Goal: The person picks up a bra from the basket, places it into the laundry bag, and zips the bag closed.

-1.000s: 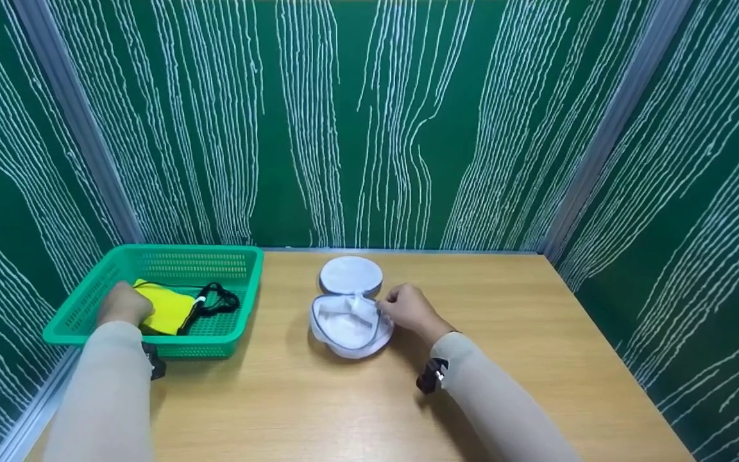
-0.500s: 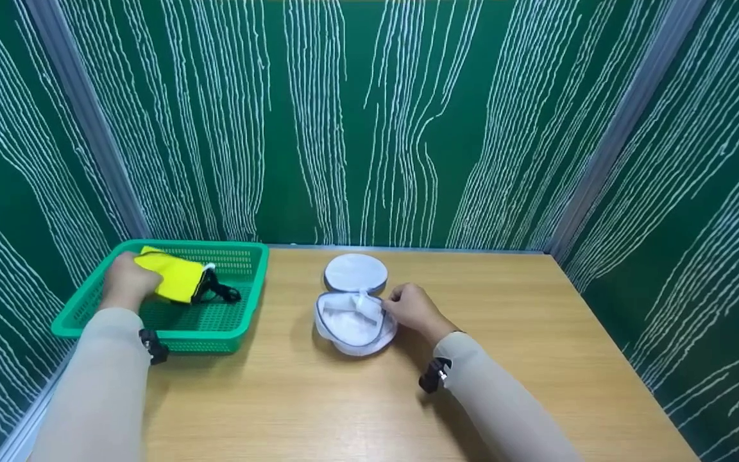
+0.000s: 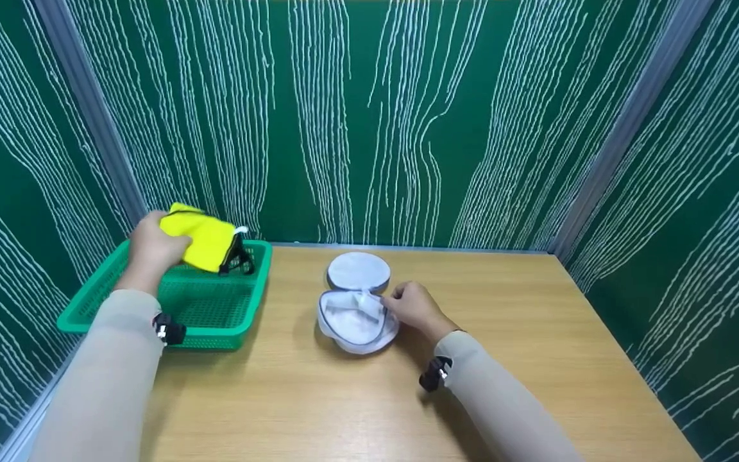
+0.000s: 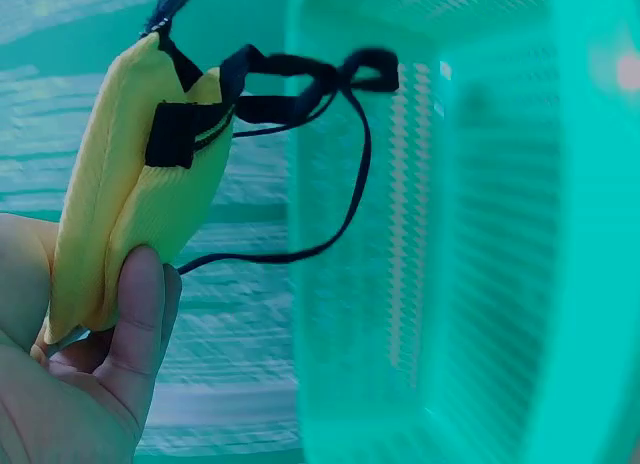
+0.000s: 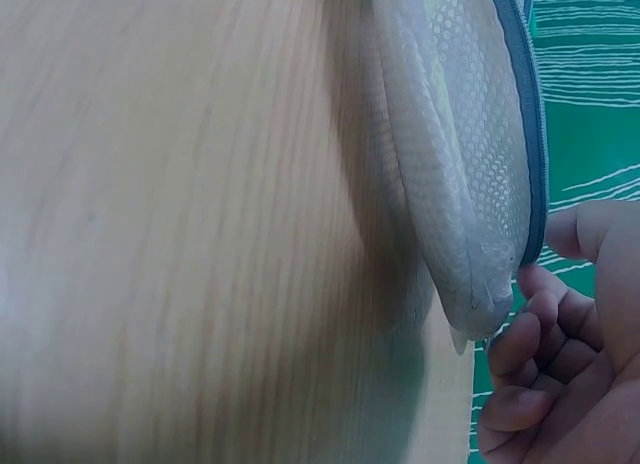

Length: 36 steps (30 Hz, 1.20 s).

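A yellow pouch [image 3: 197, 240], slanting lengthwise rightward to its black cord [image 3: 239, 255], is being pinched by the outstretched left hand [image 3: 154, 247], a mesh case [image 3: 362, 347] by the right hand [image 3: 417, 307].

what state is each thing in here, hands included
yellow pouch: held up in the air
black cord: loose, looped
green basket: upright, open-topped
white mesh bag: unzipped, on the table
bag lid: folded back, open
left hand: gripping the pouch
right hand: pinching the bag's rim
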Each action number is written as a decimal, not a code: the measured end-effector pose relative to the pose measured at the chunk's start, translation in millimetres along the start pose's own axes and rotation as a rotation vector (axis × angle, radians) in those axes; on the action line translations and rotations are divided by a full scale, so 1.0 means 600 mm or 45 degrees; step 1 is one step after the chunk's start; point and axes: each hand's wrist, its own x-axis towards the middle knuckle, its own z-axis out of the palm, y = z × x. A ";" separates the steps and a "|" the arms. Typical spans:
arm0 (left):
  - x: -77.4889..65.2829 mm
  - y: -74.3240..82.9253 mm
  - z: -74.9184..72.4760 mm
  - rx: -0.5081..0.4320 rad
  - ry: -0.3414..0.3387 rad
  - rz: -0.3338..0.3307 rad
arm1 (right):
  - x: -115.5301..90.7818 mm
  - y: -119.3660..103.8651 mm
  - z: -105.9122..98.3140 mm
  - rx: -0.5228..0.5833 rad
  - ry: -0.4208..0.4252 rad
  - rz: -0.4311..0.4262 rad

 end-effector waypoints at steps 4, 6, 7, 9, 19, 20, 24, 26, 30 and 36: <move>-0.014 0.049 0.016 -0.021 -0.019 0.064 | 0.004 0.001 0.001 -0.038 0.016 -0.050; -0.021 0.072 0.025 -0.016 -0.031 0.087 | 0.006 0.001 0.002 -0.059 0.023 -0.078; -0.024 0.083 0.030 -0.011 -0.035 0.099 | 0.007 0.001 0.003 -0.067 0.025 -0.087; -0.032 0.104 0.041 -0.008 -0.051 0.122 | 0.009 0.001 0.003 -0.073 0.025 -0.097; -0.070 0.158 0.110 -0.118 -0.200 0.164 | 0.009 -0.002 0.006 -0.008 0.067 -0.087; -0.072 0.160 0.122 -0.129 -0.223 0.164 | 0.009 -0.003 0.007 -0.004 0.065 -0.090; -0.080 0.166 0.173 -0.102 -0.298 0.187 | 0.005 0.000 0.010 0.007 0.057 -0.111; -0.087 0.169 0.199 -0.081 -0.334 0.204 | 0.001 0.001 0.011 0.010 0.060 -0.111; -0.100 0.172 0.241 -0.057 -0.392 0.221 | -0.005 -0.001 0.011 0.026 0.056 -0.103; -0.107 0.170 0.287 -0.016 -0.471 0.142 | -0.002 -0.009 0.010 0.045 0.068 -0.152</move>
